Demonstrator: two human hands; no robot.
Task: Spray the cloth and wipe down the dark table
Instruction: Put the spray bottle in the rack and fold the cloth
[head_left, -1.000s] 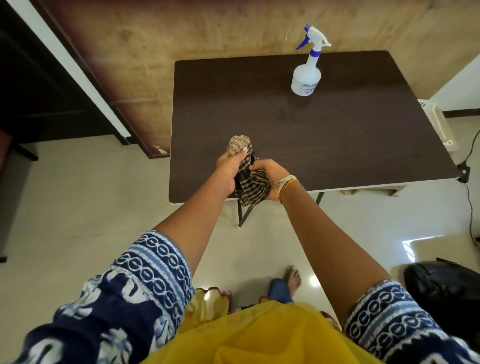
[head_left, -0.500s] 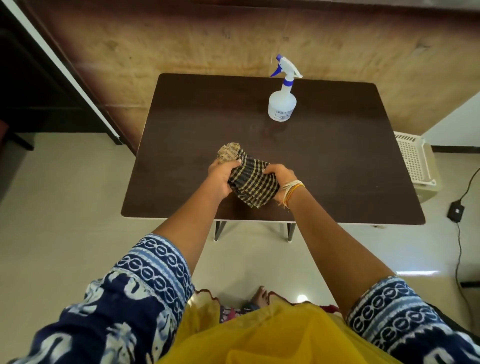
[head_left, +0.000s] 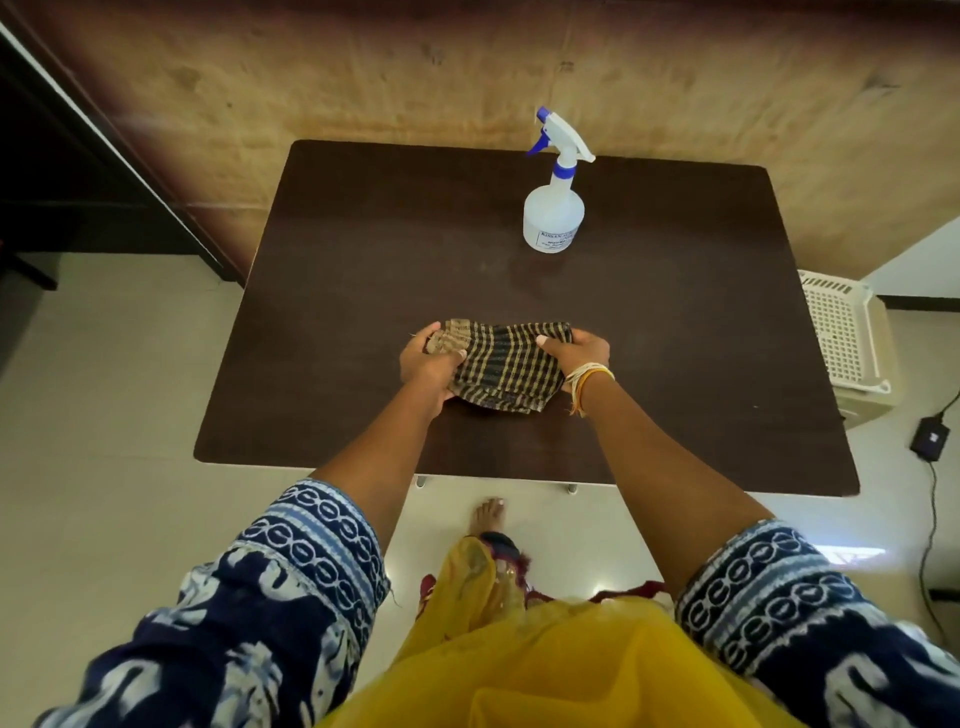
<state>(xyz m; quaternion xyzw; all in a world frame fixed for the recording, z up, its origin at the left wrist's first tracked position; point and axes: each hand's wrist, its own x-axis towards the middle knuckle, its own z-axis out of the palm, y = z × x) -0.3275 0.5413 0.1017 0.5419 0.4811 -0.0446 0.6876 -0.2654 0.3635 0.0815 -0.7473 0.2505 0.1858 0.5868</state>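
Observation:
A black-and-tan checked cloth (head_left: 501, 366) is stretched between my hands, low over the middle of the dark brown table (head_left: 363, 249). My left hand (head_left: 428, 364) grips its left end, where the cloth is bunched. My right hand (head_left: 579, 353) grips the right end, thumb on top. A white spray bottle (head_left: 553, 213) with a blue nozzle and collar stands upright at the back of the table, well beyond both hands.
A wooden panel wall (head_left: 467, 67) runs behind the table. A white perforated plastic basket (head_left: 841, 332) sits off the table's right edge, with a black adapter and cable (head_left: 927, 447) on the floor. My bare foot (head_left: 488, 514) stands under the near edge.
My hands carried the bunched cloth from the table's near edge in over its middle and pulled it apart into a wider spread. The bottle stayed put.

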